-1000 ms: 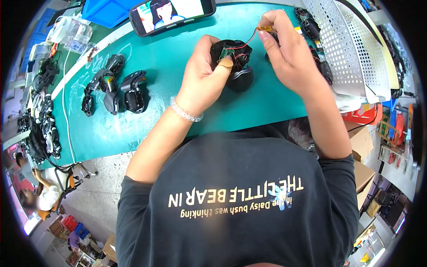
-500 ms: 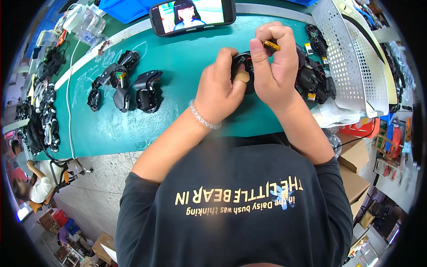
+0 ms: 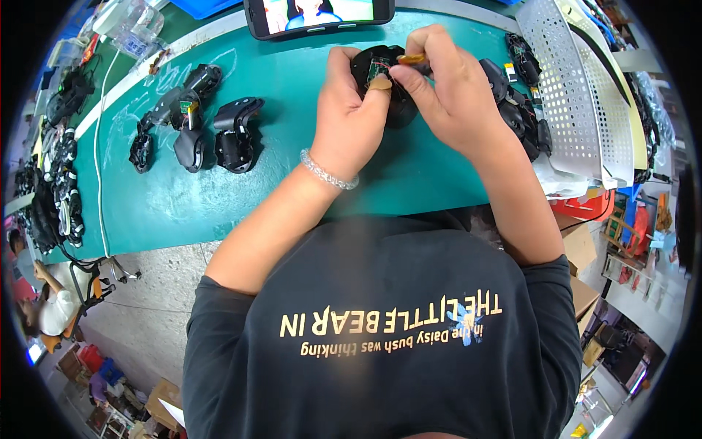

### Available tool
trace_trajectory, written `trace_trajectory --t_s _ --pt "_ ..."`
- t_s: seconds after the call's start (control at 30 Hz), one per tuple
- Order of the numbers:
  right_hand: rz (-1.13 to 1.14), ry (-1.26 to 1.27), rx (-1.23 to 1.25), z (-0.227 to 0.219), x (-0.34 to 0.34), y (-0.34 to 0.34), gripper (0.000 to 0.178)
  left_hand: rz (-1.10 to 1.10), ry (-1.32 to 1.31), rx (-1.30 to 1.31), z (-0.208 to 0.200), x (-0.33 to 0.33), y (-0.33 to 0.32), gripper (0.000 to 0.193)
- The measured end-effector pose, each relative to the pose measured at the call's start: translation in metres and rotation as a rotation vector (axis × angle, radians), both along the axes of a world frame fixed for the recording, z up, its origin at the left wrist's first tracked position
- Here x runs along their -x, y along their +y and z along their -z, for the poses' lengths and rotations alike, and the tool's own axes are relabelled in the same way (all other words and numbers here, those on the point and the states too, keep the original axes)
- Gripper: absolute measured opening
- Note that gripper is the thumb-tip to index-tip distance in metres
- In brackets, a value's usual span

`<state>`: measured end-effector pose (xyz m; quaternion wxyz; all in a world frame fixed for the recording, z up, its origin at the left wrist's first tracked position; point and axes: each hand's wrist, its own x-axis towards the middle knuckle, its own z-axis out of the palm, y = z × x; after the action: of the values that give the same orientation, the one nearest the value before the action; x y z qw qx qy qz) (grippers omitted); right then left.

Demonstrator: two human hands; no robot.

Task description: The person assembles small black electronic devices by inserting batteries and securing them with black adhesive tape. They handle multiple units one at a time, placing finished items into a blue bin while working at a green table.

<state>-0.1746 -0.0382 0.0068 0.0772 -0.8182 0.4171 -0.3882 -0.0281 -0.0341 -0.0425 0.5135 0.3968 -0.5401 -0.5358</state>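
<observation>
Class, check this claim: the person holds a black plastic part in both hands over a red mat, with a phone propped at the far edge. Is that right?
Not quite. The head view shows the mat is teal green, not red. The rest holds: the left hand and right hand hold the black plastic part above it, with the phone at the far edge.

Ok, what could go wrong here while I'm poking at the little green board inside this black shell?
The tool tip in your right hand sits right on the small green board; a slip could scratch it or jab your left thumb beside it. The black shell is steadied only by your left hand, so it may twist. Loose black parts crowd your right wrist and could get knocked.
</observation>
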Motion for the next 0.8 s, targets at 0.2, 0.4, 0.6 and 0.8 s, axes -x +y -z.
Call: trace_trajectory --t_s 0.2,0.4,0.6,0.8 --pt "-0.018 0.010 -0.050 -0.002 0.000 0.001 0.018 -0.020 0.009 0.020 -0.003 0.000 -0.001 0.022" --pt "0.022 0.064 0.089 0.003 -0.004 -0.005 0.018 -0.045 -0.100 0.135 -0.002 -0.002 -0.002 0.026" --pt "0.058 0.081 -0.038 -0.007 -0.012 0.000 0.016 -0.051 -0.112 0.115 -0.002 -0.002 -0.001 0.028" --pt "0.033 0.114 -0.030 -0.007 -0.007 -0.004 0.016 -0.042 -0.112 0.123 -0.003 -0.003 -0.002 0.027"
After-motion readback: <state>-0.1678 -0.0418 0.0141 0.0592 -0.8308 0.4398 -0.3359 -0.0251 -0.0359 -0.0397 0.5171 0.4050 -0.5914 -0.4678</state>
